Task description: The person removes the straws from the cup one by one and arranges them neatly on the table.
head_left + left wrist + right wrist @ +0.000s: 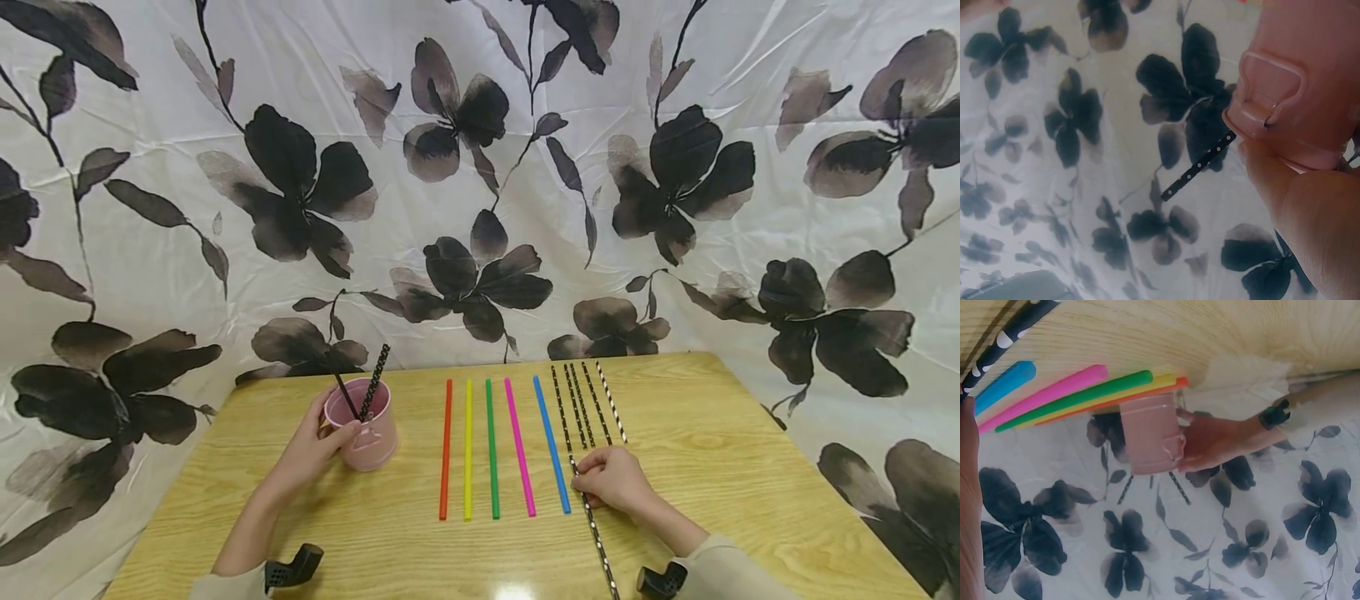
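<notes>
My left hand [317, 443] grips a small pink bucket-like cup [375, 442] at the left of the table, thumb on its near rim and fingers round its far side. Black patterned straws [375, 379] lean inside the cup; three ends stick out in the right wrist view, and one dotted straw [1200, 165] shows in the left wrist view. On the right, my right hand [618, 482] pinches a black straw with white dots [596, 529] near its far end. This straw slants toward the table's front edge; whether it touches the wood I cannot tell.
Left to right on the table [337, 533] lie a red straw [446, 450], yellow straw [468, 450], green straw [492, 450], pink straw [520, 450] and blue straw [552, 446]. Beyond my right hand are several black patterned straws [577, 404] and a striped straw [611, 400]. Floral cloth [525, 200] hangs behind.
</notes>
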Tool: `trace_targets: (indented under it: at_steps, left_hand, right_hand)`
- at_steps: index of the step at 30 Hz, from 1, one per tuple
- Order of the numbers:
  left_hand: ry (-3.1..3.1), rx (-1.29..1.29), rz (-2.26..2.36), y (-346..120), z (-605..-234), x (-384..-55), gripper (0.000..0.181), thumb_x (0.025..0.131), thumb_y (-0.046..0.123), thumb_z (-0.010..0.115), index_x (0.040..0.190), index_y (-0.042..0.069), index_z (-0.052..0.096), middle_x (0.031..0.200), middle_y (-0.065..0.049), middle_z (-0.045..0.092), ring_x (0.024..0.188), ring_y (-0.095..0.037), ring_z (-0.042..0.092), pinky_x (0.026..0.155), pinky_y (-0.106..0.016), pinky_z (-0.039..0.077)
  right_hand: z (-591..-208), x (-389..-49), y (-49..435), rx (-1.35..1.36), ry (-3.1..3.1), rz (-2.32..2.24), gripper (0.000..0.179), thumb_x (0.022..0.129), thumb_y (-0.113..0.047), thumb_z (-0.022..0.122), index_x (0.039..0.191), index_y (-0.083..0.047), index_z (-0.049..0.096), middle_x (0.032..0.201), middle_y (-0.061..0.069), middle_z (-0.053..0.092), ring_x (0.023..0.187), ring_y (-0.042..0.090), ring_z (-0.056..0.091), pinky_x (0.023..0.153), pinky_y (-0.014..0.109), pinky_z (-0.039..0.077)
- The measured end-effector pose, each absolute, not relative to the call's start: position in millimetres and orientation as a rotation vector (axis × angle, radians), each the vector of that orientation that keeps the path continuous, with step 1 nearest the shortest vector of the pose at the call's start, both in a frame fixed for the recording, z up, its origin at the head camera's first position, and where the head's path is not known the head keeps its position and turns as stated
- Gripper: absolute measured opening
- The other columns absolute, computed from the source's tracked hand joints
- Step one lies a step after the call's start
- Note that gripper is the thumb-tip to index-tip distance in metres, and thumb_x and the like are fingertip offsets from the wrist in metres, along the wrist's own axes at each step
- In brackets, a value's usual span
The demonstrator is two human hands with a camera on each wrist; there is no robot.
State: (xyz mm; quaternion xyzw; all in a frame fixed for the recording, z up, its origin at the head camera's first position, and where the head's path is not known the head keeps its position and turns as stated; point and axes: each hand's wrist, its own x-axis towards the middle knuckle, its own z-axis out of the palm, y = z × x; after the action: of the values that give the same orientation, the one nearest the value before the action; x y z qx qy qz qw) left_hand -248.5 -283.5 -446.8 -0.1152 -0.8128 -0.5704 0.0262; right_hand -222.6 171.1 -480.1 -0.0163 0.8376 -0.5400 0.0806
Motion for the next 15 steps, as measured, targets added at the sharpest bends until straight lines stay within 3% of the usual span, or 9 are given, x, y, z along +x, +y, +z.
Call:
trace_targets:
  at_steps: [15]
  left_hand:
    - [-2.510, -0.350, -1.742, -284.0, -448.9, -250.0, 0.075, 0.085, 0.032, 0.058, 0.141, 0.020, 0.010, 0.140, -0.012, 0.020, 0.126, -0.033, 0.023, 0.095, -0.048, 0.029]
  right_hand:
    - [-480.8, -222.8, 171.5, -0.075, 2.507, -1.615, 0.026, 0.072, -0.005, 0.070, 0.091, 0.008, 0.060, 0.068, 0.010, 0.063, 0.051, 0.021, 0.059, 0.048, 0.033, 0.051]
